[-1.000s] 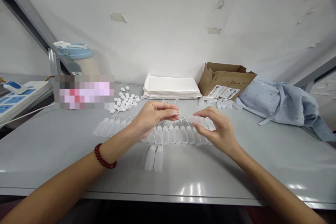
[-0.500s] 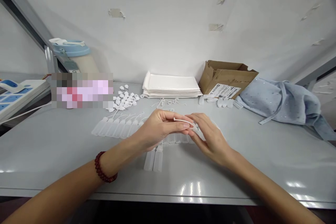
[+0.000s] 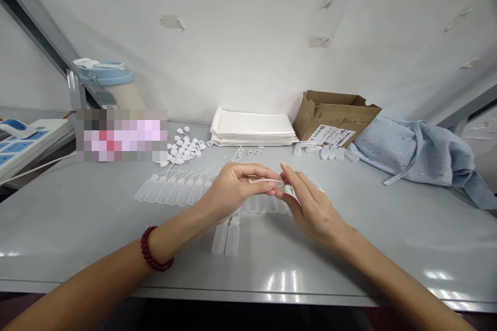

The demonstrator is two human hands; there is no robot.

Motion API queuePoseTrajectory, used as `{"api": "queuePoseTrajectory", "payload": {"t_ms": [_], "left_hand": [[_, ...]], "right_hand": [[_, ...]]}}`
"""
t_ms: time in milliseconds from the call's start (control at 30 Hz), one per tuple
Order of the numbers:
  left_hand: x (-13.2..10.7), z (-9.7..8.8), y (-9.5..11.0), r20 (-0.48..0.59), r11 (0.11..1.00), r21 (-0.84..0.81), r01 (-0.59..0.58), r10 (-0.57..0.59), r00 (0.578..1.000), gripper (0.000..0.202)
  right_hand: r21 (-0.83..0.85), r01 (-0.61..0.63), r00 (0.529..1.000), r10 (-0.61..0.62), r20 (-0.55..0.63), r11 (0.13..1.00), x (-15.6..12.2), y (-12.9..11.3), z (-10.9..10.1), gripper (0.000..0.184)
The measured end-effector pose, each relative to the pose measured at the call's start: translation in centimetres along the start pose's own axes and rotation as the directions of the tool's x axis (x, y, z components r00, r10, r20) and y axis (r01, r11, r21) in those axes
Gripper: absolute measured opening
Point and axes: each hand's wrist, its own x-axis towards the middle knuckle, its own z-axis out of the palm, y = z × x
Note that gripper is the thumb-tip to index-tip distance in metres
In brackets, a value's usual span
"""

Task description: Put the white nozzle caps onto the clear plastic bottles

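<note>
My left hand [image 3: 233, 191], with a red bead bracelet at the wrist, pinches a thin white plastic strap [image 3: 264, 181] above the table. My right hand [image 3: 310, 204] meets it fingertip to fingertip and grips a small translucent bottle [image 3: 287, 190], mostly hidden by the fingers. Under both hands lies a row of small translucent squeeze bottles [image 3: 260, 204]. Another row of such bottles [image 3: 171, 191] lies to the left, and two bottles [image 3: 227, 238] lie nearer to me.
A pile of small white caps [image 3: 184, 149] and loose straps [image 3: 244, 153] lie further back. A stack of white bags [image 3: 252, 129], an open cardboard box [image 3: 336, 119] with bottles beside it, blue cloth [image 3: 419, 150], a power strip [image 3: 23, 139] and a blue-lidded jug [image 3: 108, 83] ring the grey table [image 3: 77, 227].
My hands came together from slightly apart. The left hand's strap now meets the bottle in my right hand, and both hands sank a little toward the row of bottles.
</note>
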Motion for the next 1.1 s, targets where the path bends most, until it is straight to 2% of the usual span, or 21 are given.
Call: {"api": "queuePoseTrajectory", "payload": {"t_ms": [167,367,467,567,667,733,800,867,933,1000,1100], "left_hand": [[-0.2,0.1,0.2,-0.019,0.994,0.105,-0.008,0.01,1.0,0.01],[-0.2,0.1,0.4,-0.026,0.988,0.148,-0.039,0.043,0.999,0.013],[-0.3,0.2,0.4,-0.019,0.982,0.182,-0.046,0.05,0.999,0.013],[-0.7,0.3,0.6,-0.055,0.941,0.324,-0.102,0.126,0.99,0.013],[-1.2,0.4,0.7,-0.056,0.781,0.582,-0.227,0.317,0.947,0.012],[-1.6,0.4,0.7,0.05,0.613,0.71,-0.348,0.448,0.892,0.015],[-2.0,0.3,0.6,0.206,0.447,0.764,-0.465,0.514,0.833,0.019],[-2.3,0.3,0.4,0.34,0.313,0.783,-0.538,0.509,0.79,0.027],[-2.7,0.2,0.1,0.411,0.225,0.796,-0.562,0.481,0.775,0.032],[-3.1,0.1,-0.3,0.438,0.175,0.807,-0.563,0.463,0.771,0.036],[-3.6,-0.1,-0.7,0.448,0.149,0.815,-0.56,0.452,0.771,0.041]], "right_hand": [[0.059,-0.022,1.0,0.023,-0.021,0.998,0.0,-0.1,-0.2,0.064],[0.263,-0.102,0.993,0.115,-0.037,0.959,0.1,-0.4,-0.5,0.045],[0.365,-0.167,0.982,0.187,-0.02,0.916,0.3,-0.6,-0.7,0.036],[0.491,-0.337,0.935,0.345,0.078,0.803,0.5,-0.8,-0.9,0.021],[0.629,-0.552,0.814,0.517,0.264,0.547,0.7,-1.0,-1.3,0.014],[0.681,-0.634,0.731,0.573,0.371,0.367,0.8,-1.2,-1.5,0.019],[0.699,-0.672,0.673,0.595,0.44,0.243,0.9,-1.3,-1.6,0.023],[0.711,-0.685,0.643,0.595,0.483,0.163,1.0,-1.4,-1.7,0.025],[0.721,-0.686,0.634,0.571,0.522,0.101,1.0,-1.5,-1.7,0.026],[0.725,-0.686,0.631,0.545,0.552,0.06,1.0,-1.6,-1.6,0.027],[0.722,-0.691,0.627,0.52,0.579,0.03,0.9,-1.8,-1.5,0.029]]}}
